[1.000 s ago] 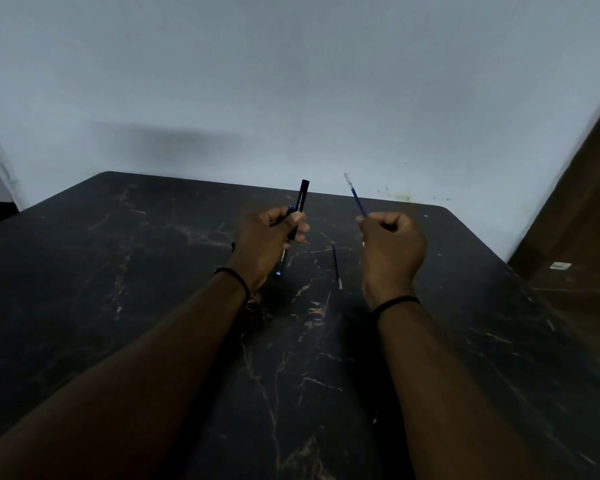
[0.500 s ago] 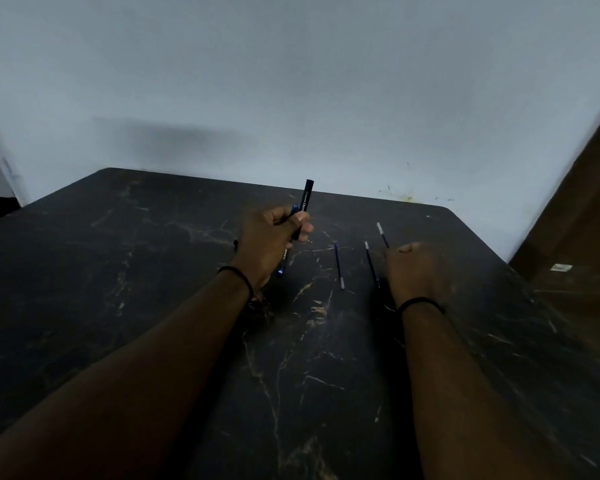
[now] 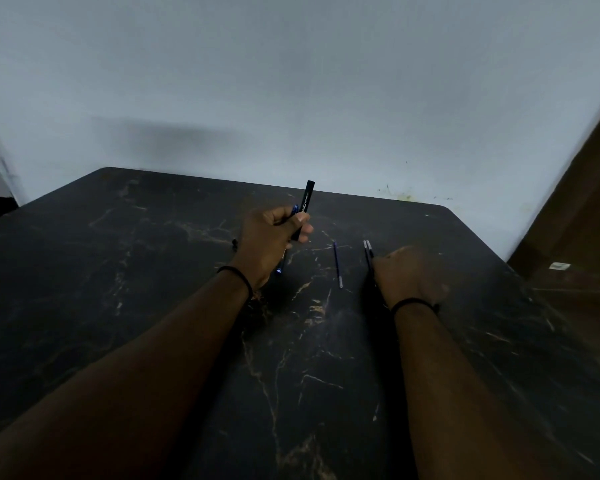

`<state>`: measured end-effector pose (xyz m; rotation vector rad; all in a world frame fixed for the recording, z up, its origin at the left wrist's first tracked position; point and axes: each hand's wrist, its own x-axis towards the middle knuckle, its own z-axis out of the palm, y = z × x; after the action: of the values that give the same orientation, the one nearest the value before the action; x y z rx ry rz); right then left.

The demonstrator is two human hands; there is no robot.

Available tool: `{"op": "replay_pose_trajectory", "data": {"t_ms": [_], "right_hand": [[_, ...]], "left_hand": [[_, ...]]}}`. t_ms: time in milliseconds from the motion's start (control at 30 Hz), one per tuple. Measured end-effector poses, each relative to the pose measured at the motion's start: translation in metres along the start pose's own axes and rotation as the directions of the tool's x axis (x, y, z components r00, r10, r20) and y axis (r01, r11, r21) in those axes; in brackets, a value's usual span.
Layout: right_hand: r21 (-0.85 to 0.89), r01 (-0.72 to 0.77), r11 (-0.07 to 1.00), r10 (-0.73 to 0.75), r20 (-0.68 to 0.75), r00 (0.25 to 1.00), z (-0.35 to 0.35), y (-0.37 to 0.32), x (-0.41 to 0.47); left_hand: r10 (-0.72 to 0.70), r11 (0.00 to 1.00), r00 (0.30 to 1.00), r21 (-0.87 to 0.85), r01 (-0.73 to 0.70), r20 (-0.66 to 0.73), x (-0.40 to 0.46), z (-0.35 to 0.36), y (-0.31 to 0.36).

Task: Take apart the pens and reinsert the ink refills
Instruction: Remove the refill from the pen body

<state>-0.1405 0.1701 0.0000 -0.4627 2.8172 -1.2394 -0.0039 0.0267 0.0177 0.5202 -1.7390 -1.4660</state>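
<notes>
Black pen barrel [image 3: 305,209] gripped upright in left hand [image 3: 274,240], open end raised, seemingly readied for reloading. Loose refill [image 3: 337,264] just right of that grip on marble table [image 3: 153,271]; two more refills [image 3: 368,252] touching blurred right hand [image 3: 407,275], grasp indiscernible.

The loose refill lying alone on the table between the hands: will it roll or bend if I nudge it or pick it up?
The refill is a thin round tube lying flat on the smooth table, so a sideways nudge would likely roll it. It looks very slim, so it is probably light and slightly bendy. A fingertip pinch near the middle seems safest.
</notes>
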Motion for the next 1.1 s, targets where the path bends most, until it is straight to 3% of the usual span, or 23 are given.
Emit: {"op": "replay_pose_trajectory", "data": {"t_ms": [267, 867, 1100], "right_hand": [[-0.160, -0.042, 0.986, 0.023, -0.120, 0.993, -0.004, -0.004, -0.008], [-0.201, 0.011, 0.980, -0.022, -0.054, 0.998, -0.004, -0.009, -0.013], [-0.192, 0.182, 0.964, -0.201, -0.084, 0.976, -0.004, -0.017, -0.018]], "left_hand": [[-0.005, 1.000, 1.000, -0.004, 0.005, -0.012, -0.001, 0.001, 0.002], [-0.018, 1.000, 1.000, -0.007, 0.018, 0.006, -0.002, 0.001, 0.004], [-0.021, 1.000, 1.000, -0.017, 0.021, 0.000, -0.001, 0.001, 0.002]]}}
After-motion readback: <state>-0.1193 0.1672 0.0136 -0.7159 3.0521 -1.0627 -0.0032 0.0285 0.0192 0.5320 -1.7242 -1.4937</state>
